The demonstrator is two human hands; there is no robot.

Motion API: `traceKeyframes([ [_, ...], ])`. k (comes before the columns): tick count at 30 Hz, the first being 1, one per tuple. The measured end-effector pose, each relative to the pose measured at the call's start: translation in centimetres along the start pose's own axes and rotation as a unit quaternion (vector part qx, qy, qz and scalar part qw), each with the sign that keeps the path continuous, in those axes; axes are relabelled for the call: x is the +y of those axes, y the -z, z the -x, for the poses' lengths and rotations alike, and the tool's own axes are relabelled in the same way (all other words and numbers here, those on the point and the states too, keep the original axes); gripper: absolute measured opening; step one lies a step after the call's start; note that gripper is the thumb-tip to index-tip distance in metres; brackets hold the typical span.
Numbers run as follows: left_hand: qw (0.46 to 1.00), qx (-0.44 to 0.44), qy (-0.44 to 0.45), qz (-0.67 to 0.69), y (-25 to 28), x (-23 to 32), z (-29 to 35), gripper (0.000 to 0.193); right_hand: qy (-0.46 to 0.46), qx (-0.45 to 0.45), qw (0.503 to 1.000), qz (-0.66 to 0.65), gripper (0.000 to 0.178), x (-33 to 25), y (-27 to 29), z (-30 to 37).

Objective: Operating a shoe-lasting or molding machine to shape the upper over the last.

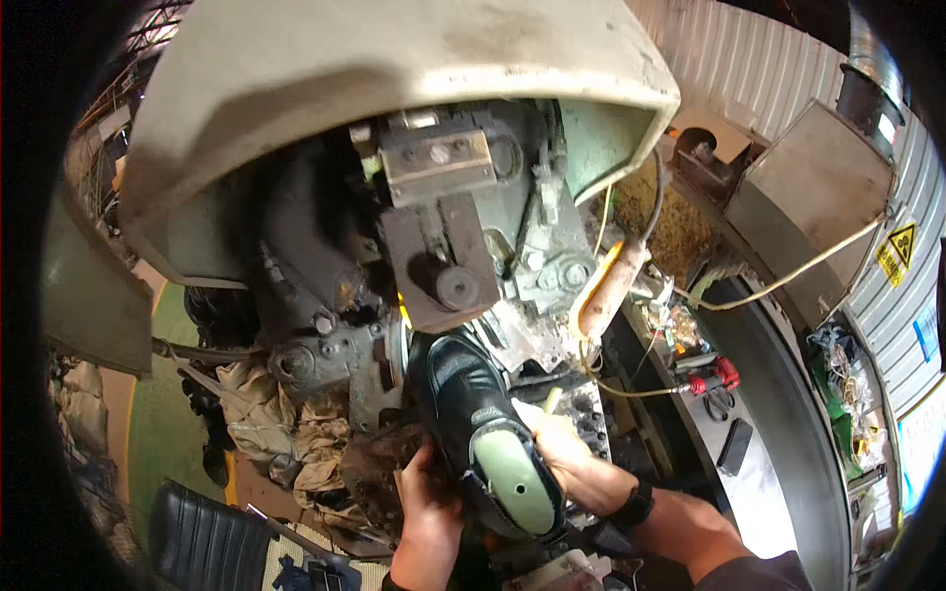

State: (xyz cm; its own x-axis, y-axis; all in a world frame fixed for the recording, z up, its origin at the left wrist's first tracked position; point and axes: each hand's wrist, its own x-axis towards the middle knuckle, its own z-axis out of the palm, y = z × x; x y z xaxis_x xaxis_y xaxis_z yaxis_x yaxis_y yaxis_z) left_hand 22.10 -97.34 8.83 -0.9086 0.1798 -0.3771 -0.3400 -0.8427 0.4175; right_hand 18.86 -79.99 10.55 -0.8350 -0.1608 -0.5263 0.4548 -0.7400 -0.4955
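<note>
Black shoe point(471, 394) on pale green last point(517, 480), toe up against machine point(434, 266). Left hand point(429, 502) fingers closed on its left side; right hand point(564, 448) fingers wrapped on its right. Yellow triangular warning sign point(900, 243) on corrugated wall point(749, 59), far right.

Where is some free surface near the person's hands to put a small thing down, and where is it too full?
The grey bench top at the right has a bare patch below the flat black object and the red-handled tool. Above these, by the small clutter, it is crowded. Both the left hand and right hand hold the black shoe against the machine; the rags fill the left side.
</note>
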Motion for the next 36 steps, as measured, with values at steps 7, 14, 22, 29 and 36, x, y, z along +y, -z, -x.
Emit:
traceKeyframes([
  [7,0.990,0.080,-0.112,-0.009,3.4,-4.5,-4.5,0.040,0.052,-0.088,0.993,0.064,0.018,2.4,6.4,-6.0],
  [14,0.963,0.167,-0.203,-0.064,2.5,-5.5,-5.2,0.033,0.074,-0.071,0.993,0.064,0.022,2.3,6.0,-5.8],
  [22,0.953,0.161,-0.244,-0.080,3.5,-5.5,-5.5,0.030,0.079,-0.081,0.993,0.034,0.026,2.7,5.0,-4.9],
  [29,0.965,0.155,-0.209,-0.036,3.3,-4.9,-5.1,0.031,0.071,-0.087,0.992,0.051,0.029,2.5,4.9,-4.1],
  [36,0.830,0.322,-0.411,-0.196,16.1,1.5,-2.8,0.027,0.073,-0.016,0.955,0.287,0.033,-3.6,11.5,-3.0],
])
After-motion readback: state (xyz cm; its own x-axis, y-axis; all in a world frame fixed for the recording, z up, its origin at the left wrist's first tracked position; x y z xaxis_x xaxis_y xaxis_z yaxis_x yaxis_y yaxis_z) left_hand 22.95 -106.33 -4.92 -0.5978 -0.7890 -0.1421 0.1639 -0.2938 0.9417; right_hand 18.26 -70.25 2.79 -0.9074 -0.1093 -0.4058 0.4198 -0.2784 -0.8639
